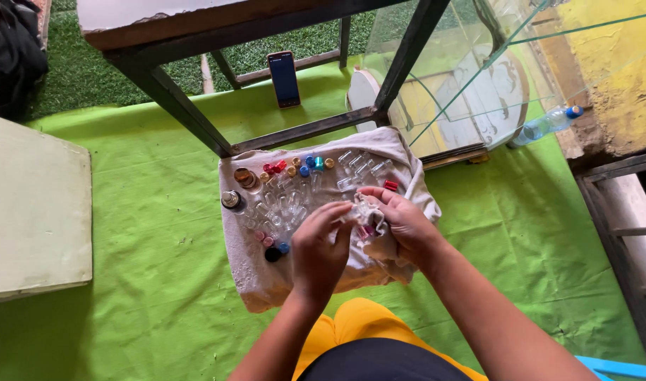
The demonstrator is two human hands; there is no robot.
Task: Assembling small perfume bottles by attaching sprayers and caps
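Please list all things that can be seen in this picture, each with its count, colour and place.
small glass bottles: many, clear, lying on the towel
caps: many, red, blue and gold, along the towel's far part
towel: one, off-white, on the green sheet
green sheet: one, covers the floor
phone: one, dark, propped upright beyond the frame
metal frame: one, dark, above the towel
glass panes: several, clear, upper right
plastic bottle: one, clear with blue cap, right
left hand: one, fingertips on a small cloth
right hand: one, holding the cloth

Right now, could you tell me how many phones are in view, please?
1: a phone stands propped against the table frame beyond the cloth; others may be hidden.
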